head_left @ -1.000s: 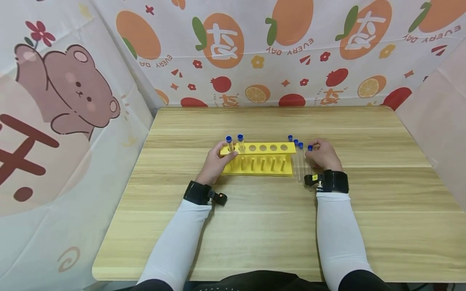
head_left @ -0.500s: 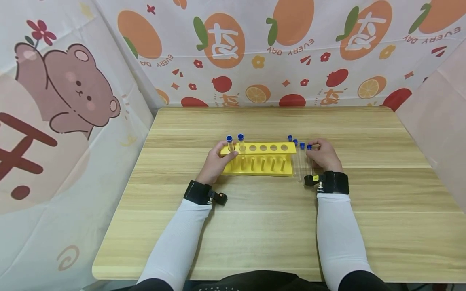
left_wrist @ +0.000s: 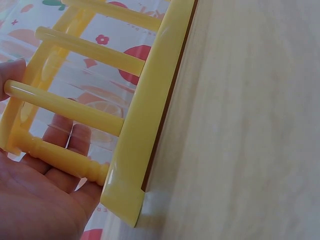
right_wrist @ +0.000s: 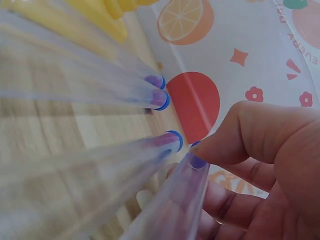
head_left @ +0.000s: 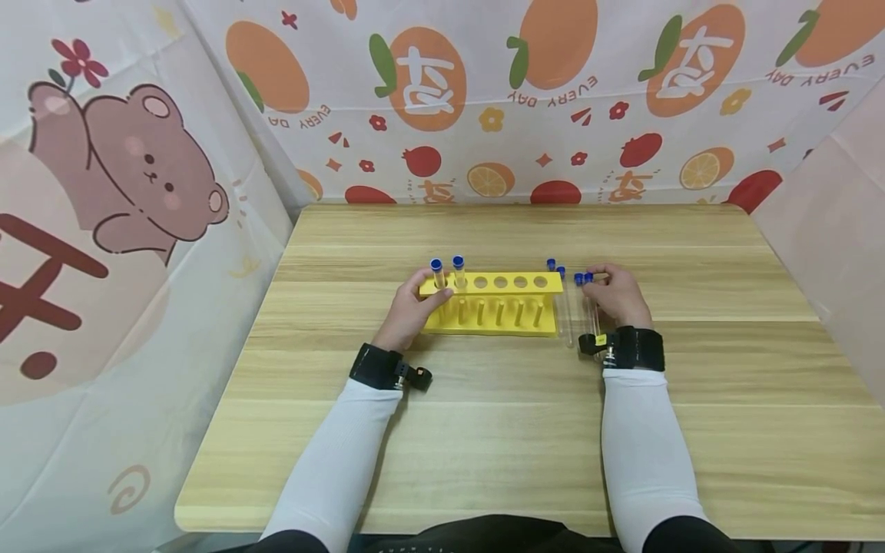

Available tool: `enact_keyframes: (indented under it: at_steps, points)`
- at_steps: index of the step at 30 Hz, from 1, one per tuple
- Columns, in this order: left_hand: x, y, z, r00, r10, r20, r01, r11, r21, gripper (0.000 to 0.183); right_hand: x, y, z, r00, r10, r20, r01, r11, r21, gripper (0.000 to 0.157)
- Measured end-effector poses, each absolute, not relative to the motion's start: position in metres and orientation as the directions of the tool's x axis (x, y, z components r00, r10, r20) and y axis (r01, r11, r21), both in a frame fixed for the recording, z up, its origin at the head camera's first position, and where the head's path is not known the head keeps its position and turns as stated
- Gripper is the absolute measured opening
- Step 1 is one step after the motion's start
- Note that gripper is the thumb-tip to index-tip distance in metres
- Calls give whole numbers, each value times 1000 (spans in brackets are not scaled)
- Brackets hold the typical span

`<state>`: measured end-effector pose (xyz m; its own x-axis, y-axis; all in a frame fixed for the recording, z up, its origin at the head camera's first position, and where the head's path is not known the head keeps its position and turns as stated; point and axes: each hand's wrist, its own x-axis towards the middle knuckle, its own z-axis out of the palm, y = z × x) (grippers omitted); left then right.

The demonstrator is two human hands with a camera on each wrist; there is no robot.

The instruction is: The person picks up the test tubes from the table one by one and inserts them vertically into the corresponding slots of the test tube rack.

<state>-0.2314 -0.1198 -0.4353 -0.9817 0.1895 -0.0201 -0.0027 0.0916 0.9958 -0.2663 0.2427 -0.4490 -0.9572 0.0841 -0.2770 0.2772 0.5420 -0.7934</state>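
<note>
A yellow test tube rack (head_left: 491, 283) stands on the table, and my left hand (head_left: 406, 311) grips its left end. In the left wrist view my fingers curl round the end post (left_wrist: 65, 160) of the rack. Two blue-capped test tubes (head_left: 459, 270) stand in the leftmost holes. Beyond the rack's right end, my right hand (head_left: 618, 296) pinches a clear test tube (right_wrist: 177, 205) by its blue cap, thumb on the cap. Close beside that tube lies another blue-capped test tube (right_wrist: 100, 175); two more test tubes (right_wrist: 75, 70) lie nearer the rack.
The wooden table (head_left: 498, 445) carries the rack and tubes, its front edge close to the person's body. A printed fruit curtain (head_left: 429, 153) hangs behind the table's back edge. A sheet with a bear print (head_left: 155, 169) hangs at the left.
One loose test tube has shifted right, from beside the two near the rack to right beside the tube in my right hand. My left hand and the rack stay put.
</note>
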Motion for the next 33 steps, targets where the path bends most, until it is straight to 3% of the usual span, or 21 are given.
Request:
enact_keyframes:
  at_steps: [8,15,33]
  points:
    - [-230,-120,-435,-981,191,-21,-4,90,996,37,-265,244,-447,-973,83,-214,223,560,-798,52]
    - [-245,-124,-463,-984,177,-1,13,78,997,37,-267,245,-448,-976,110,-187,217,523,-824,53]
    - [-232,-120,-437,-980,200,-4,13,83,996,39,-263,240,-439,-983,148,-109,170,502,-848,50]
